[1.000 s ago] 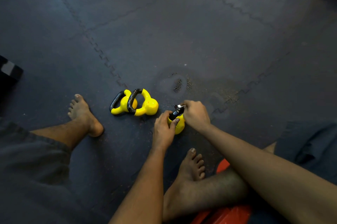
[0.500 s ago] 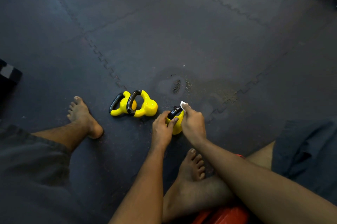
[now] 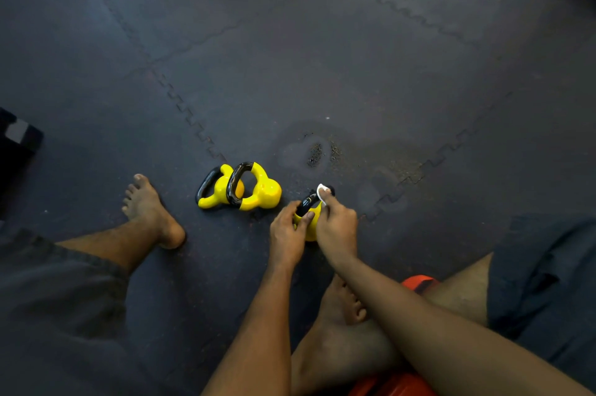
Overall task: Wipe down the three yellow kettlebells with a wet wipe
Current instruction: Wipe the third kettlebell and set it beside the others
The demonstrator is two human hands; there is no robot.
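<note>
Kettlebell [image 3: 310,231] clasped in the left grip [image 3: 288,236]; right grip [image 3: 338,228] pinches wet wipe [image 3: 321,191] against its handle [image 3: 305,202], twelve o'clock side.

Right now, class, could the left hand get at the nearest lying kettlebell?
Probably yes: only bare mat separates the lying kettlebell from the left hand, though it must first release the held kettlebell.

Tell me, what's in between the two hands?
In the head view, a yellow kettlebell sits between them. The left hand grips its body, and the right hand presses a white wipe on its black handle.
</note>
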